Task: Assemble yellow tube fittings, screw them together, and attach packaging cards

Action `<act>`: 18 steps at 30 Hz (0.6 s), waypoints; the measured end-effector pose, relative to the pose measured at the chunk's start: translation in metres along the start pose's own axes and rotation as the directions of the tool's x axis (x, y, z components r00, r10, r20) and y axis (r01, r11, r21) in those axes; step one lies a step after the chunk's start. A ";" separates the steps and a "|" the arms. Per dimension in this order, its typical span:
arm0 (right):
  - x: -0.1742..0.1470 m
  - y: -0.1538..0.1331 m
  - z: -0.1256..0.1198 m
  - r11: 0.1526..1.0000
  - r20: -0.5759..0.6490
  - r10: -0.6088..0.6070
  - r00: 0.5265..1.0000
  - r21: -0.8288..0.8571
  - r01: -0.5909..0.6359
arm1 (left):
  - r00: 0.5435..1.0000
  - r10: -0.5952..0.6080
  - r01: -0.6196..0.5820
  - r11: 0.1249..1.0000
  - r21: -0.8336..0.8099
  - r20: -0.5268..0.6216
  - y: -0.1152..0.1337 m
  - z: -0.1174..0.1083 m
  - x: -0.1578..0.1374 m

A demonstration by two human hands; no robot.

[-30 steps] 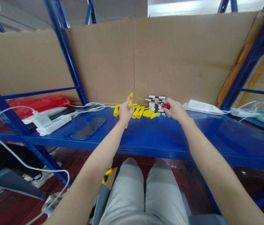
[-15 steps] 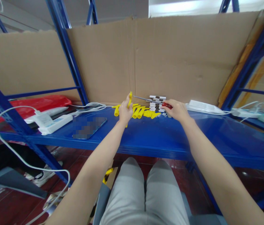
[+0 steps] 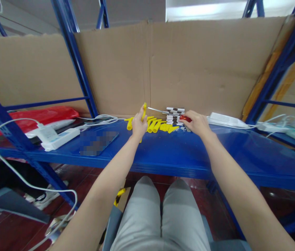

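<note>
Left grip [image 3: 139,125] is wrapped around a yellow piece [image 3: 144,111], kinda upright over the blue shelf [image 3: 173,150]. Right grip [image 3: 196,122] has a red-handled screwdriver [image 3: 184,118] clutched, tip right by that piece. More yellow bits [image 3: 156,126] lie close by, next to stacked white tubes [image 3: 172,119].

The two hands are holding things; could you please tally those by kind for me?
Yellow piece, in the left hand: 1
Red-handled tool, in the right hand: 1
Total in hand: 2
</note>
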State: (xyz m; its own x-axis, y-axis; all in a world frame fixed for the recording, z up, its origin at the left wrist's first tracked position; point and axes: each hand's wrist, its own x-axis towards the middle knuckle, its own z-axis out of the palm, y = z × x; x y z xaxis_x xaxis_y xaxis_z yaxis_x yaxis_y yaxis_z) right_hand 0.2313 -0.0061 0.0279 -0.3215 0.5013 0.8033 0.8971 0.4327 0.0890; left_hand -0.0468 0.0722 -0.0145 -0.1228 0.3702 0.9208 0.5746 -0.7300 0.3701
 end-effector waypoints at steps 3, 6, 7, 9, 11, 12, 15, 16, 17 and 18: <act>0.000 -0.001 -0.001 1.000 0.018 0.016 1.000 0.022 -0.017 | 1.000 -0.012 0.011 0.999 0.039 0.017 0.002 -0.001 0.000; 0.001 -0.002 -0.001 0.999 0.043 0.047 0.998 0.025 -0.048 | 0.999 -0.027 0.024 0.997 0.067 0.038 0.004 -0.003 0.000; 0.001 -0.002 -0.001 0.998 0.049 0.056 0.997 0.022 -0.057 | 0.999 -0.028 0.025 0.997 0.071 0.042 0.004 -0.003 0.000; 0.002 -0.002 -0.001 0.996 0.053 0.083 0.995 0.011 -0.084 | 0.999 -0.027 0.024 0.996 0.081 0.045 0.005 -0.003 0.000; 0.002 -0.002 -0.001 0.994 0.055 0.110 0.992 -0.003 -0.110 | 0.999 -0.026 0.022 0.995 0.095 0.038 0.005 -0.002 0.000; 0.002 -0.002 -0.001 0.993 0.056 0.114 0.992 -0.009 -0.114 | 0.999 -0.024 0.021 0.995 0.103 0.032 0.006 -0.002 0.000; 0.001 -0.002 -0.002 0.997 0.048 0.079 0.996 -0.019 -0.078 | 1.000 -0.014 0.012 0.994 0.110 0.009 0.006 -0.002 -0.001; 0.001 -0.002 -0.003 0.998 0.043 0.058 0.997 -0.017 -0.058 | 1.000 -0.011 0.010 0.994 0.109 0.006 0.006 -0.002 0.000; 0.000 -0.002 -0.003 0.999 0.040 0.039 0.998 -0.014 -0.038 | 1.000 -0.010 0.009 0.994 0.107 0.006 0.006 -0.003 0.000; 0.000 -0.002 -0.003 1.000 0.040 0.024 0.999 -0.008 -0.023 | 1.000 -0.012 0.010 0.994 0.104 0.011 0.006 -0.003 0.000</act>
State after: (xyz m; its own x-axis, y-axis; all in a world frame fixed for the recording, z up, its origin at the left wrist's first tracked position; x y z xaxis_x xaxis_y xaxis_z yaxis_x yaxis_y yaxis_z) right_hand 0.2303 -0.0095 0.0293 -0.3121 0.5408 0.7811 0.9067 0.4150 0.0750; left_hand -0.0461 0.0661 -0.0120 -0.1204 0.3849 0.9151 0.6547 -0.6621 0.3647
